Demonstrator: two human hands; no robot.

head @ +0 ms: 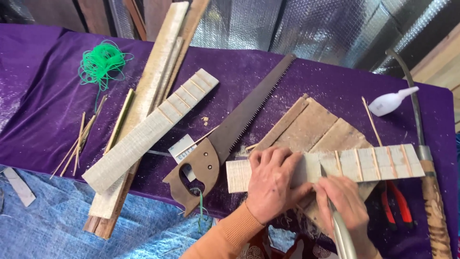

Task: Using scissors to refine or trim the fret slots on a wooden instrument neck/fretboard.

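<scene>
— Where are your hands on the bench?

— My left hand (271,182) lies flat, fingers spread and closed on nothing, pressing a pale wooden slat (326,168) onto a weathered board (318,127). My right hand (342,201) is wrapped shut around a silver-handled tool (344,237), its tip hidden at the slat's near edge, just beside my left thumb.

— And the slat itself?

— It runs left to right across the board near the front edge of the purple cloth (57,120). Thin strips cross its right half; the left end juts past the board.

— What crowds the edges?

— A handsaw (230,139) lies diagonally just left of the slat, handle towards me. Red-handled pliers (397,201) sit under the slat's right end, a long stick with a carved handle (431,192) beyond them. A white glue bottle (390,101) rests farther back. Another ribbed slat (148,132) and green cord (101,64) lie well apart, left.
</scene>
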